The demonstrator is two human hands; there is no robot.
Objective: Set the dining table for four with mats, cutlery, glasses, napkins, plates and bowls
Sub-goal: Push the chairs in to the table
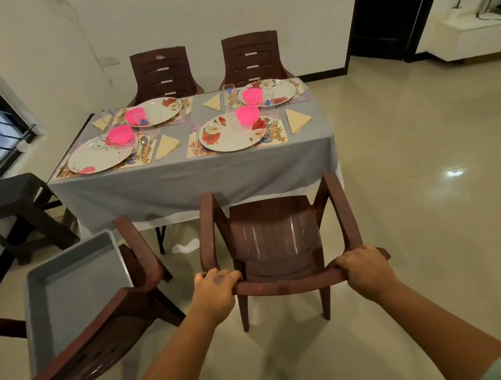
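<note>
A brown plastic chair (276, 240) faces the table, a short way back from its near edge. My left hand (215, 284) grips the left end of its backrest top and my right hand (364, 266) grips the right end. The table, under a grey cloth (191, 178), carries several floral mats, each with a flowered plate such as the near right one (230, 135) and a pink bowl such as the one (247, 114) on that plate. Folded yellow napkins (296, 119), spoons and forks (269, 126) and clear glasses (229, 96) lie beside the plates.
A second brown chair (107, 321) stands at the near left with a grey tray (69, 291) on its seat. Two more chairs (162, 72) stand behind the table. A dark stool (11, 203) is at the left. Open tiled floor (431, 183) lies to the right.
</note>
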